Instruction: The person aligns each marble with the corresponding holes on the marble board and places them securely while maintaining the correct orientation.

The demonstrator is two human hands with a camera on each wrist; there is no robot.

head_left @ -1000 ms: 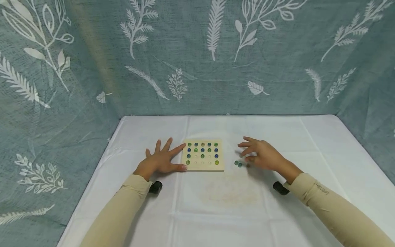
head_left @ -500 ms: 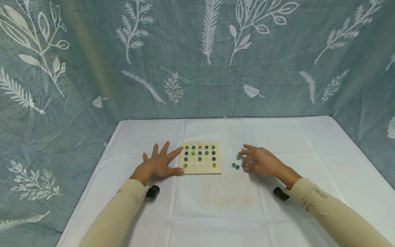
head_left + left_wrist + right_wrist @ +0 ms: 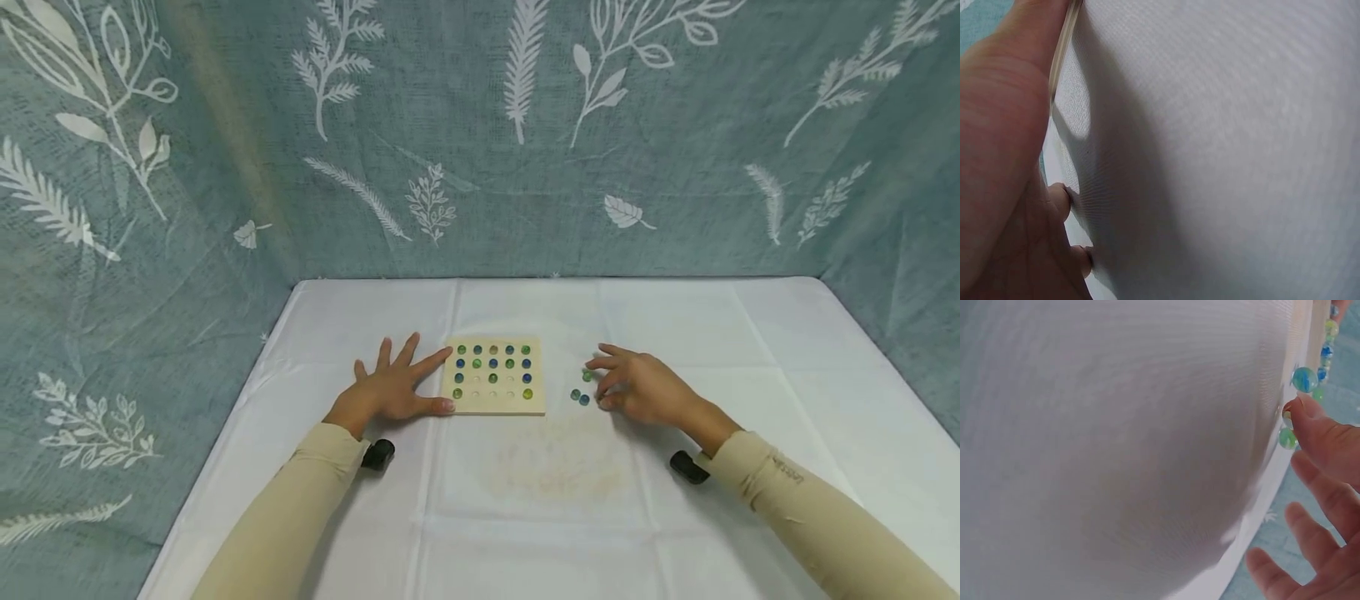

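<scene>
A pale wooden board [image 3: 498, 408] lies on the table, with rows of blue and green marbles seated in it. Some pale hollows show in its two near rows. My left hand [image 3: 390, 392] is spread out flat at the board's left side, thumb and index fingertip on its edge. To the right of the board are loose marbles: a green marble [image 3: 587, 376] and a blue marble [image 3: 584, 400] with another beside it. My right hand [image 3: 648, 387] reaches low over them with parted fingers. In the right wrist view its thumb tip overlaps a clear, brownish marble [image 3: 1287, 415].
A white cloth [image 3: 555, 533] covers the table, with a faint brownish stain in front of the board. Grey-green curtains [image 3: 480, 183] with white leaf patterns stand behind and to the sides. Black wrist devices [image 3: 378, 455] hang under both sleeves.
The right hand has shifted slightly toward me and to the right, its thumb now covering the brown marble. The green marble has come into sight past the fingers. The left hand stays put.
</scene>
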